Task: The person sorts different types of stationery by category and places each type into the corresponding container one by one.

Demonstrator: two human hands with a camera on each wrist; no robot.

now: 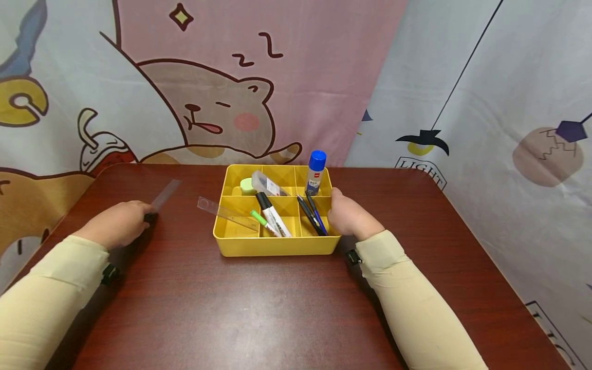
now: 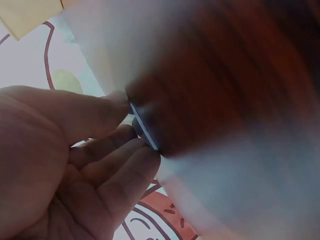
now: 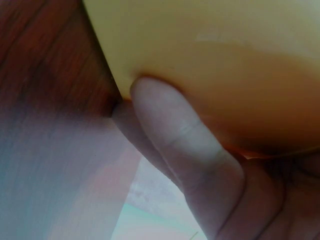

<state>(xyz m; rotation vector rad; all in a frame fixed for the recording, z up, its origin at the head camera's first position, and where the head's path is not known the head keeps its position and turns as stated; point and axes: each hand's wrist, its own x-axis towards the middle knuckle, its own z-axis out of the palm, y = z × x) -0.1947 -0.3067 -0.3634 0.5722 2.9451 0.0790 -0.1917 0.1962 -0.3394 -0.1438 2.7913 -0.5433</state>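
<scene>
My left hand (image 1: pixel 121 222) pinches one end of a clear ruler (image 1: pixel 166 195) between thumb and fingers, near the table's left side. In the left wrist view only the thin edge of the ruler (image 2: pixel 144 127) shows at the fingertips. My right hand (image 1: pixel 351 215) holds the right side of a yellow compartment box (image 1: pixel 277 246). The right wrist view shows the thumb (image 3: pixel 172 122) against the box's yellow wall (image 3: pixel 220 65); the other fingers are largely hidden. A second clear ruler (image 1: pixel 231 215) leans over the box's left rim.
Inside the box are a blue-capped glue stick (image 1: pixel 315 172), a black-capped white marker (image 1: pixel 274 213), a green-capped pen (image 1: pixel 264 222), dark pens (image 1: pixel 311 213), a pale green rounded piece (image 1: pixel 247 185) and a clear labelled item (image 1: pixel 268 184). A printed cloth (image 1: pixel 324 77) hangs behind the brown table (image 1: pixel 259 308).
</scene>
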